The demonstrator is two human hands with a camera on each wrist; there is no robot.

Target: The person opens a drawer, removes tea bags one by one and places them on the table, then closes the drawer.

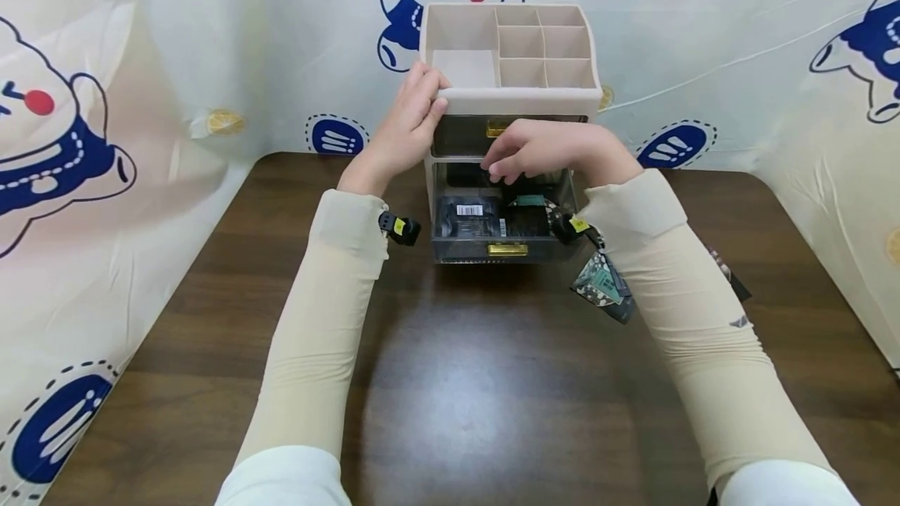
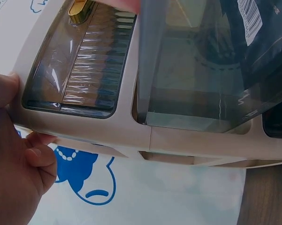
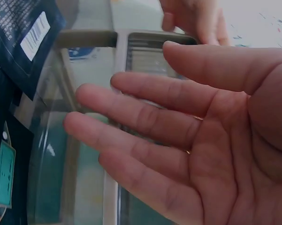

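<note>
A cream desk organizer with smoky clear drawers stands at the back of the table. My left hand grips its upper left corner; in the left wrist view, the thumb lies on the front edge and curled fingers are at the side. The lower drawer is pulled out and holds dark packets, one with a white barcode label. Over this drawer hovers my right hand, palm down and holding nothing. The right wrist view shows its fingers spread and loosely straight.
Above the pulled-out drawer, a closed drawer has a gold handle. Divided compartments form the organizer's top. A patterned packet with a teal label lies on the brown table near my right wrist. A dark item sticks out behind the right sleeve.
</note>
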